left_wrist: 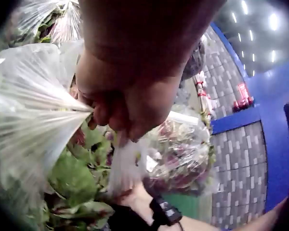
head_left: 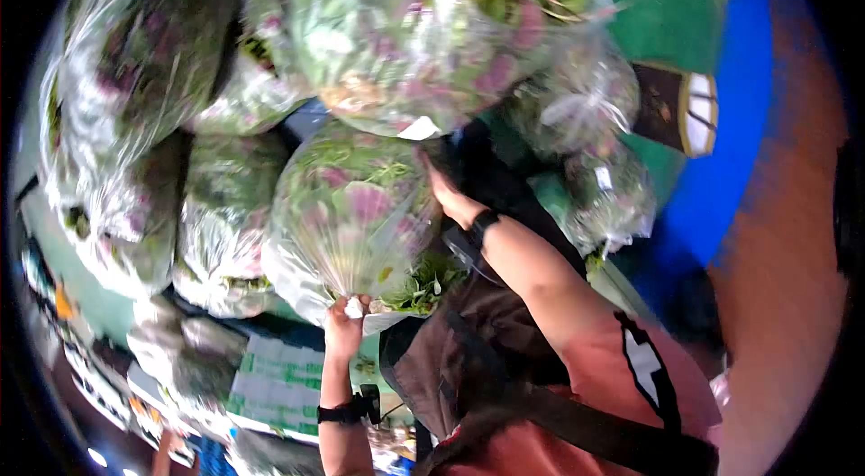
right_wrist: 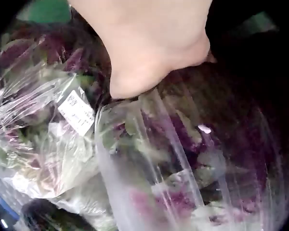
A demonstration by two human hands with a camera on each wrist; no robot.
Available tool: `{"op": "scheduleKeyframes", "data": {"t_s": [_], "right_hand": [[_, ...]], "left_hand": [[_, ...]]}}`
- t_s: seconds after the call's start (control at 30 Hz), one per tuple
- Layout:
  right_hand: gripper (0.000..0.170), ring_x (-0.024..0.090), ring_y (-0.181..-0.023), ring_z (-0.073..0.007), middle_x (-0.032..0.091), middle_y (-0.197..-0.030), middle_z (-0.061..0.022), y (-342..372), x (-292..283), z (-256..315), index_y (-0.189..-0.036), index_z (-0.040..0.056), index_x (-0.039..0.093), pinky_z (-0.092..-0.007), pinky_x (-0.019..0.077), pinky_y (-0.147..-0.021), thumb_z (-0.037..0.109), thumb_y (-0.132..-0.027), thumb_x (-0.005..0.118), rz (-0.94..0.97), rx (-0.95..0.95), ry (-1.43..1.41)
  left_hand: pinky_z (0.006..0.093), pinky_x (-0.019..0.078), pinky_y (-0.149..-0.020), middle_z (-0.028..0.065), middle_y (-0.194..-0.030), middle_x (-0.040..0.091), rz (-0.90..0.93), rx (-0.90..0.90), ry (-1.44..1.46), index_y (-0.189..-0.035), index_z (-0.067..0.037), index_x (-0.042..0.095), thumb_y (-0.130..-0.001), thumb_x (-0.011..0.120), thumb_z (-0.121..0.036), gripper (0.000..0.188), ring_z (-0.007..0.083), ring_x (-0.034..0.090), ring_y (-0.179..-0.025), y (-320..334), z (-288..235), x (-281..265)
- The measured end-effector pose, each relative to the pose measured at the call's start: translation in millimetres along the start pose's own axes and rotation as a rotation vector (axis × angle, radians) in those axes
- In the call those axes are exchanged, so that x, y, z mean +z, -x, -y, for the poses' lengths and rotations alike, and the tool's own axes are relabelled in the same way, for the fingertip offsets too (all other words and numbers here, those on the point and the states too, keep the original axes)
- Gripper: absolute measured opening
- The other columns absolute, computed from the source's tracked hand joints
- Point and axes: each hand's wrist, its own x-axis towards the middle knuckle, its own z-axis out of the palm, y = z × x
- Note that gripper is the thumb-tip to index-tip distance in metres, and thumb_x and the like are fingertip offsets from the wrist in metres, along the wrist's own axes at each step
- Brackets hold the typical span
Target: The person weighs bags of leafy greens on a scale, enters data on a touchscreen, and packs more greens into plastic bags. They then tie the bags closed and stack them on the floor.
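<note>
A clear plastic bag [head_left: 347,192] full of green and purple leaves sits in the middle of the head view, its film drawn into pleats. At the gathered end, my left hand [head_left: 342,327] grips the plastic. Up close in the left wrist view, the curled fingers of my left hand [left_wrist: 130,108] pinch the bunched film [left_wrist: 53,108], with leaves [left_wrist: 74,178] beside it. Against the bag's right side lies my right hand [head_left: 441,188], fingers extended. In the right wrist view my right hand [right_wrist: 149,57] rests on the bag [right_wrist: 178,163]; its fingertips are hidden.
A large leaf-filled bag [head_left: 405,53] stands just beyond, with several more bags [head_left: 135,53] at left. Smaller bags [head_left: 608,192] lie at right near a brown box [head_left: 660,107]. A green-and-white carton [head_left: 275,386] is at lower left. One neighbouring bag has a white label [right_wrist: 77,112].
</note>
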Motion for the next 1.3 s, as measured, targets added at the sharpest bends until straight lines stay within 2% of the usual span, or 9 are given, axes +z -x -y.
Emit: {"op": "scheduleKeyframes", "data": {"t_s": [0.23, 0.43, 0.7, 0.9, 0.97, 1.03, 1.1, 1.17, 1.3], "right_hand": [[0.086, 0.027, -0.129, -0.0250, 0.018, -0.145, -0.0104, 65.8, -50.2, 27.7, -0.139, 0.0085, 0.019, -0.0390, 0.0295, -0.100, 0.066, -0.080, 0.042, -0.059, 0.310, -0.090], [0.058, 0.055, -0.099, -0.0196, 0.058, -0.109, -0.0110, 151.4, -109.6, -21.9, -0.122, 0.0043, 0.041, -0.0328, 0.0454, -0.078, 0.042, -0.082, 0.060, -0.248, -0.186, -0.074], [0.058, 0.060, -0.090, -0.0255, 0.061, -0.101, -0.0135, 306.4, -243.4, -128.8, -0.119, 0.0027, 0.044, -0.0353, 0.0465, -0.078, 0.042, -0.080, 0.060, -0.619, 0.143, 0.081], [0.066, 0.054, -0.103, -0.0295, 0.054, -0.114, -0.0212, 259.7, -366.2, -233.0, -0.120, 0.0009, 0.045, -0.0334, 0.0424, -0.088, 0.044, -0.074, 0.064, -0.663, 0.199, 0.283], [0.066, 0.050, -0.108, -0.0319, 0.051, -0.118, -0.0227, 249.6, -397.5, -229.2, -0.124, -0.0002, 0.042, -0.0343, 0.0406, -0.091, 0.040, -0.076, 0.063, -0.673, 0.228, 0.515], [0.064, 0.048, -0.111, -0.0322, 0.050, -0.120, -0.0229, 215.1, -431.2, -270.9, -0.127, 0.0009, 0.040, -0.0365, 0.0381, -0.093, 0.036, -0.077, 0.061, -0.651, 0.288, 0.608], [0.057, 0.051, -0.105, -0.0299, 0.052, -0.114, -0.0204, 122.4, -480.2, -460.4, -0.125, -0.0013, 0.038, -0.0398, 0.0423, -0.085, 0.034, -0.083, 0.053, -1.002, -0.121, 1.039], [0.073, 0.051, -0.105, -0.0345, 0.052, -0.118, -0.0181, 129.0, -475.3, -382.4, -0.131, 0.0030, 0.033, -0.0437, 0.0398, -0.085, 0.040, -0.075, 0.060, -0.559, 0.191, 0.864], [0.058, 0.046, -0.108, -0.0383, 0.049, -0.118, -0.0242, 158.1, -443.9, -275.3, -0.119, 0.0026, 0.046, -0.0560, 0.0263, -0.093, 0.046, -0.081, 0.051, -0.517, 0.363, 1.213]], "left_hand": [[0.0269, 0.0441, -0.066, 0.0048, -0.079, 0.059, 0.003, -0.086, 0.220, -0.095, 0.000, 0.054, -0.078, 0.065, -0.011, 0.023, 0.0116, 0.053, -0.072, -17.6, 77.3, 30.9], [0.0290, 0.0388, -0.086, 0.0121, -0.109, 0.056, -0.033, 0.118, 0.064, -0.123, -0.002, 0.042, -0.074, 0.070, -0.011, 0.057, 0.0187, 0.050, -0.100, 35.9, 55.2, 3.9], [0.0314, 0.0446, -0.079, 0.0121, -0.116, 0.052, 0.057, 0.046, 0.036, -0.118, 0.001, 0.048, -0.075, 0.069, -0.015, 0.050, 0.0189, 0.052, -0.099, 170.7, 98.7, -56.0], [0.0253, 0.0468, -0.072, 0.0067, -0.085, 0.064, 0.179, -0.303, -0.140, -0.105, 0.001, 0.055, -0.074, 0.069, -0.018, 0.039, 0.0123, 0.059, -0.079, 258.4, 229.5, -55.7], [0.0259, 0.0475, -0.072, 0.0069, -0.085, 0.064, 0.228, -0.555, -0.263, -0.105, 0.002, 0.055, -0.075, 0.068, -0.018, 0.039, 0.0122, 0.059, -0.078, 278.0, 162.3, -18.8], [0.0258, 0.0478, -0.071, 0.0061, -0.083, 0.063, 0.265, -0.326, -0.153, -0.105, 0.002, 0.055, -0.076, 0.067, -0.019, 0.038, 0.0124, 0.059, -0.077, 284.7, 221.0, -17.6], [0.0254, 0.0481, -0.069, 0.0050, -0.081, 0.063, 0.130, -0.537, -0.192, -0.105, 0.002, 0.055, -0.080, 0.064, -0.021, 0.035, 0.0124, 0.059, -0.073, 305.1, 192.8, 15.7], [0.0258, 0.0474, -0.068, 0.0073, -0.085, 0.065, 0.111, -0.617, -0.256, -0.110, -0.002, 0.056, -0.080, 0.064, -0.026, 0.039, 0.0117, 0.059, -0.073, 312.2, 153.8, 30.9], [0.0258, 0.0474, -0.069, 0.0067, -0.090, 0.066, 0.130, -0.678, -0.229, -0.113, -0.003, 0.055, -0.080, 0.062, -0.029, 0.042, 0.0119, 0.061, -0.079, 301.6, 115.6, 44.1]]}}
